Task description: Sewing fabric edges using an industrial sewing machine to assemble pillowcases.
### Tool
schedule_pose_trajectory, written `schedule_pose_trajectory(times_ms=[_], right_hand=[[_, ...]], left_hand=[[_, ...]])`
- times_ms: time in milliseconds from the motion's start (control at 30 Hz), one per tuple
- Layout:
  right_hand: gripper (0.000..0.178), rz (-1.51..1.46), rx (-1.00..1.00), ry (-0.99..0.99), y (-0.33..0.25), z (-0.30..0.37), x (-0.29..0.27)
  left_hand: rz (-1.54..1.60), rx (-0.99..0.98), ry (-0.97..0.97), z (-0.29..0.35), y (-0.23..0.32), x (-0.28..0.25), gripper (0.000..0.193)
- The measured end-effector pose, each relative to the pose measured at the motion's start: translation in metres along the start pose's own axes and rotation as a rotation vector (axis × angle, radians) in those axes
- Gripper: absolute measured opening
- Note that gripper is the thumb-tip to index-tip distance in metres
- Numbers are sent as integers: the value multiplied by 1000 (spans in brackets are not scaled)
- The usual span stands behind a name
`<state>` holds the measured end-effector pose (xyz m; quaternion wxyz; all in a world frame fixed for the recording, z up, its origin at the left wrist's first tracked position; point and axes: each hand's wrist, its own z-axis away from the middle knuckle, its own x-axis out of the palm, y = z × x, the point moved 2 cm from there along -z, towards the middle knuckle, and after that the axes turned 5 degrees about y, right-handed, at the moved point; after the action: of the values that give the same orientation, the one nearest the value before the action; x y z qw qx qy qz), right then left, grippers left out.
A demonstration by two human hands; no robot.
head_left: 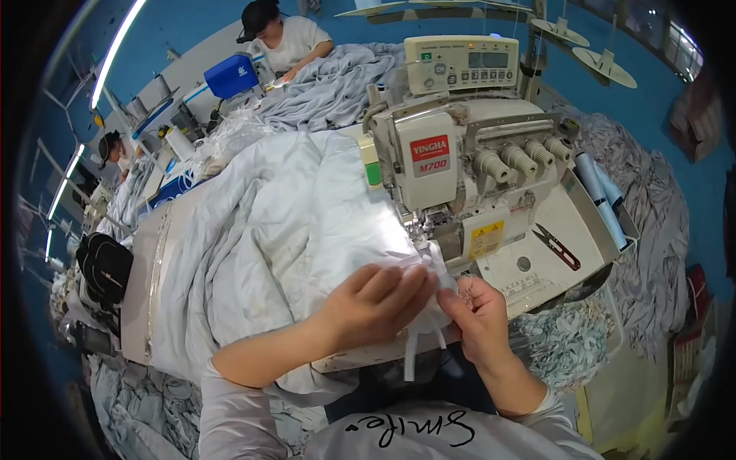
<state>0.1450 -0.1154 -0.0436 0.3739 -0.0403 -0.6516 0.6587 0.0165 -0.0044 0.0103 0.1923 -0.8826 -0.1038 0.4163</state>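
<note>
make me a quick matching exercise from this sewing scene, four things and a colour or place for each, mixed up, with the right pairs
Things:
1. thread snips
2. warning label
3. black bag
4. right hand

Colour or place:
A. left of the big pale cloth
B. next to the left hand
C. dark red handle
D. yellow, on the sewing machine

Pairs: 1-C, 2-D, 3-A, 4-B
</note>
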Motion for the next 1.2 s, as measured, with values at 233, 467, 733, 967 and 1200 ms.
schedule_pose_trajectory(times_ms=[233,467,733,967,1200], right_hand=[[18,89,-11,-2,1,3,-6],[17,29,6,-19,3,4,-8],[17,98,-13,-18,4,2,-8],[16,172,-26,24,-4,-4,-4],[29,1006,-1184,117,-31,7,16]], left_hand=[[192,19,213,-1,-11,-3,36],[388,19,7,-7,-17,-9,34],[427,-68,27,0,-20,-11,23],[539,-203,-132,-7,-35,-12,39],[581,-277,-216,-7,-41,-15,49]])
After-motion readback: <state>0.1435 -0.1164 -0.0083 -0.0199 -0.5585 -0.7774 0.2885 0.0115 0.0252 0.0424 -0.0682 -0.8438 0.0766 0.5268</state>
